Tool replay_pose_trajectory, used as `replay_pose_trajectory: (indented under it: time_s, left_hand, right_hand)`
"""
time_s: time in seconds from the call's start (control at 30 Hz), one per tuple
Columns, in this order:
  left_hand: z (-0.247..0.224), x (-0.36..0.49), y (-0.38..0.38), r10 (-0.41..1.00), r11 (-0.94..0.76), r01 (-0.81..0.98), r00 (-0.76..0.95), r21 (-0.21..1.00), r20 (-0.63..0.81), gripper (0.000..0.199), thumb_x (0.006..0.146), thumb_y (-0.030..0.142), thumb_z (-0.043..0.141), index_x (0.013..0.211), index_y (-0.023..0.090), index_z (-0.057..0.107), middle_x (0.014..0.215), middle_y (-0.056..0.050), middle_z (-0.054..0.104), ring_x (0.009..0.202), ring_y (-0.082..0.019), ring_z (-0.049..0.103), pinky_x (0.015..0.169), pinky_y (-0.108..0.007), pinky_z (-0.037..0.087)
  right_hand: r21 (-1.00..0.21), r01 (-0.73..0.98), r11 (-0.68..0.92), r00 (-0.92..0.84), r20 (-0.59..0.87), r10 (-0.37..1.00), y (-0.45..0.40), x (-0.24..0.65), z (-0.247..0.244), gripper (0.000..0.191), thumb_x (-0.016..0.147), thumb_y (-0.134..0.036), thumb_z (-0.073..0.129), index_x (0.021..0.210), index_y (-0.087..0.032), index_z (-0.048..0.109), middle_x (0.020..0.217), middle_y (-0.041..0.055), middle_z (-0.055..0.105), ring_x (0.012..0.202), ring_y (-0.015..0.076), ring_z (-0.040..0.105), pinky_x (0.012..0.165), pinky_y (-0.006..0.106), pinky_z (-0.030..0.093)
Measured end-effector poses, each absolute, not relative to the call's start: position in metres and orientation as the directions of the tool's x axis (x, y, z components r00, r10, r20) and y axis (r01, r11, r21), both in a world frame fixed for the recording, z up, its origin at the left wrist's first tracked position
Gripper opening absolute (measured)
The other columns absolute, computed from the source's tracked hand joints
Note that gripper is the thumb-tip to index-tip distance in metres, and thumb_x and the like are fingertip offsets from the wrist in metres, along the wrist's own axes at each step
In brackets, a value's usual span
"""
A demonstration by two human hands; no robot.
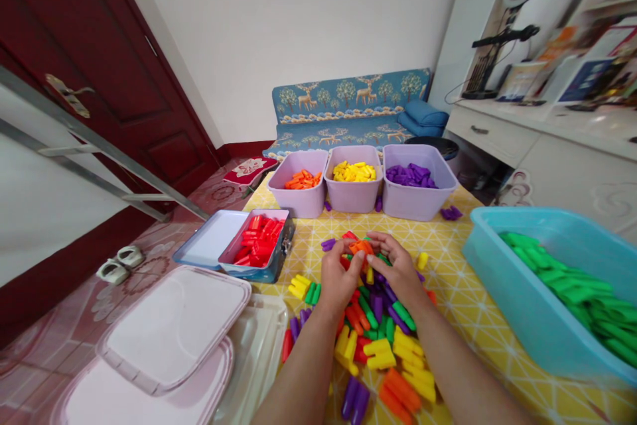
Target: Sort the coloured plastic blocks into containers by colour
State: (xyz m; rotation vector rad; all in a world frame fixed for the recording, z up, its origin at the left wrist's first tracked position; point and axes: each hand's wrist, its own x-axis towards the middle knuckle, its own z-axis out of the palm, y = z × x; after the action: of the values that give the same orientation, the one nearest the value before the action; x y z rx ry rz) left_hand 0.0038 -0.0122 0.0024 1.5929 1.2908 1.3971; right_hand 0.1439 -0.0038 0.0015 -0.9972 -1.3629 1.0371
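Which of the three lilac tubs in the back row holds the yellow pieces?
The middle lilac tub, between the other two: its pieces are yellow, while the left tub holds orange and the right one purple.

white wall (298, 14) | dark red door (114, 67) | blue deer-patterned sofa (348, 107) | pinkish tiled floor (164, 266)

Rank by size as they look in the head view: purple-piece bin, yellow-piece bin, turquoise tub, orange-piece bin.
1. Turquoise tub
2. Purple-piece bin
3. Orange-piece bin and yellow-piece bin: too alike to rank
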Motion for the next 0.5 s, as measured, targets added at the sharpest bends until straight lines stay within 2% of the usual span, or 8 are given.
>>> replay_pose_trajectory:
  time_s: [0.27,0.5]
  left_hand:
    - [0.0023,0.0001,-0.0130,0.932,-0.347,0.190,-0.039,0.919,0.360,0.025,0.092,0.027,0.045,0.109,0.017,0.059,0.102,-0.006,0.068,0.094,-0.017,0.062,0.086,-0.029,0.047]
    - [-0.0003,0.0007,-0.0101,0.930,-0.344,0.163,-0.081,0.925,0.360,0.030,0.092,0.030,0.046,0.114,0.016,0.061,0.111,-0.009,0.068,0.104,-0.020,0.061,0.092,-0.033,0.045]
  right_hand:
    - [-0.960,-0.041,0.277,-0.020,0.278,0.960,-0.0007,0.1444,-0.0051,0.032,0.074,-0.028,0.072,0.104,-0.022,0.064,0.104,0.0045,0.070,0.097,0.0200,0.065,0.091,0.035,0.049]
    - [-0.965,-0.110,0.239,0.038,0.236,0.971,0.0027,0.1446,-0.0086,0.035,0.071,-0.034,0.074,0.103,-0.021,0.067,0.103,0.0056,0.071,0.099,0.0227,0.065,0.092,0.039,0.050]
